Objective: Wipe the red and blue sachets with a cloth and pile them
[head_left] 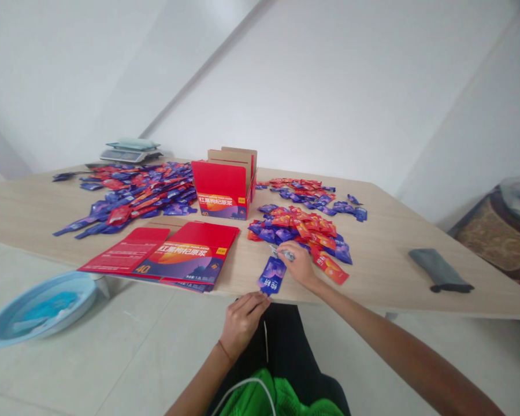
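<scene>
A purple sachet (272, 275) lies at the near edge of the wooden table (385, 242). My left hand (241, 320) pinches its lower end at the table's front. My right hand (298, 264) grips its upper end, fingers closed, right beside a pile of red and purple sachets (301, 228). An open red carton (225, 185) stands upright behind, in the middle of the table. A stack of flattened red cartons (173, 254) lies to the left of my hands.
A big heap of sachets (134, 193) covers the left part of the table, with a scale (130, 151) behind it. More sachets (312, 193) lie farther back right. A grey pouch (441, 270) rests at right. A blue basin (34, 309) sits on the floor at left.
</scene>
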The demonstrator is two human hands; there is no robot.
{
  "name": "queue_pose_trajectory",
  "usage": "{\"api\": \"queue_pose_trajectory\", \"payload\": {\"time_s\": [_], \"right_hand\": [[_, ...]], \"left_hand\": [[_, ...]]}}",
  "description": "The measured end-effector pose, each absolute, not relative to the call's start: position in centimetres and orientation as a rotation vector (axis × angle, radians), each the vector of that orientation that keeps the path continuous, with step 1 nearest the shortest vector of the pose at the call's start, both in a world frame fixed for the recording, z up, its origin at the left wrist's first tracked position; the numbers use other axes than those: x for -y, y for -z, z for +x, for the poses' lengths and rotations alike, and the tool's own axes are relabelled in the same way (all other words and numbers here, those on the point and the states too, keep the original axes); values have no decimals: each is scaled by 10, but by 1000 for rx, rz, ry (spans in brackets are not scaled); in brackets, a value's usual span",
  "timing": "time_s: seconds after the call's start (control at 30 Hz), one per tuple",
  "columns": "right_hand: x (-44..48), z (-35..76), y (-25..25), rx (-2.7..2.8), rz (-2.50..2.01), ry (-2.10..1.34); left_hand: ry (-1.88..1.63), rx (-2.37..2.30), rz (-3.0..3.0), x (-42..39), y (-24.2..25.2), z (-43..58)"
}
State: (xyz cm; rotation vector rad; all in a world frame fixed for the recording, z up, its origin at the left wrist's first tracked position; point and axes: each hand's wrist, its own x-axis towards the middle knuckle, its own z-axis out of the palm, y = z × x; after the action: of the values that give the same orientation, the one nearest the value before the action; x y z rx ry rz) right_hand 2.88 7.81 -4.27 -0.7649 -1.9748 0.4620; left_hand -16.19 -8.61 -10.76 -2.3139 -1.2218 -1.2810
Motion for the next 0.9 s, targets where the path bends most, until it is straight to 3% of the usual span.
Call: {"api": "queue_pose_trajectory", "payload": {"time_s": [0.27, 0.6, 0.9], "right_hand": [[-70, 148, 14, 1845, -841, -114], [-107, 318, 88, 1886, -1292, 53], [-107, 311, 105, 1956, -1472, 149]], "left_hand": [[1036, 1222, -2344, 86, 94, -171], [847, 1359, -2423, 60, 24, -161], [462, 1557, -2230, 5, 86, -96]]}}
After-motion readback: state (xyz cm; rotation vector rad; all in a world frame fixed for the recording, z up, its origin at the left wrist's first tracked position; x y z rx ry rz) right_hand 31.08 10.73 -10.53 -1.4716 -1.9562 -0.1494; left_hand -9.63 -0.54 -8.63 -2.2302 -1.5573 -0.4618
